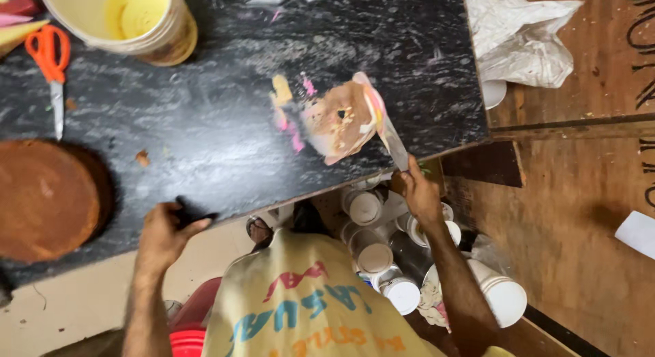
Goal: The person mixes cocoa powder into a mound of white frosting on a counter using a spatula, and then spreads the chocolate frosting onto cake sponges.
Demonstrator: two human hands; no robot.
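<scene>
My right hand (419, 193) grips the handle of a flat metal scraper (390, 140), whose blade lies on the black stone counter (205, 125) beside a smear of brown, pink and yellow cream (338, 118). My left hand (164, 234) rests on the counter's near edge, closed around a small dark object (185, 212) that I cannot make out. A round brown cake layer (44, 200) sits at the counter's left end, apart from both hands.
A yellow bucket (119, 19) and orange-handled scissors (49, 63) lie at the back left. Several white-lidded jars (372, 254) stand on the floor under the counter's edge. A crumpled white plastic bag (522, 39) lies on the wooden surface to the right.
</scene>
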